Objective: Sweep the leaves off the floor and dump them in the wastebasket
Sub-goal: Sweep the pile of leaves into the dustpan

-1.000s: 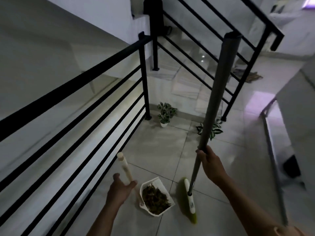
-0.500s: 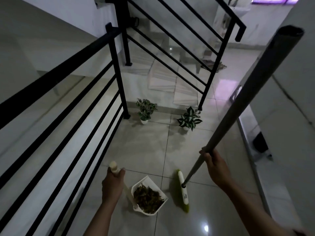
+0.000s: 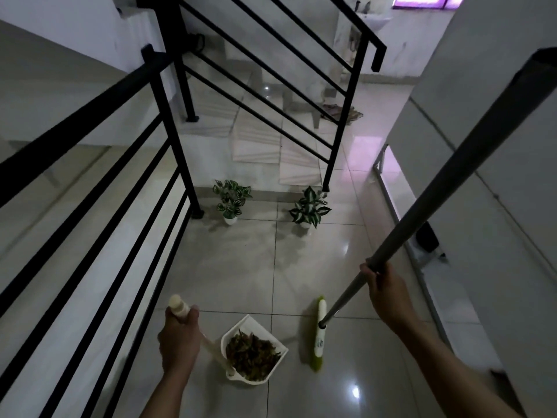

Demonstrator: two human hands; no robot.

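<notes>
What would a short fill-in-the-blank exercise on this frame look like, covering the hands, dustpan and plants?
1. The left hand grips the ____ handle.
2. The right hand grips the ____ pole.
3. The dustpan holds a pile of ____.
4. ____ potted plants stand on the floor by the railing.

Missing words: dustpan; broom; leaves; Two

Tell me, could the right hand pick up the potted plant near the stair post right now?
Probably not. The right hand grips the broom handle, and that potted plant stands well ahead across bare floor tiles. Nothing blocks it; the hand is simply occupied and far.
</notes>
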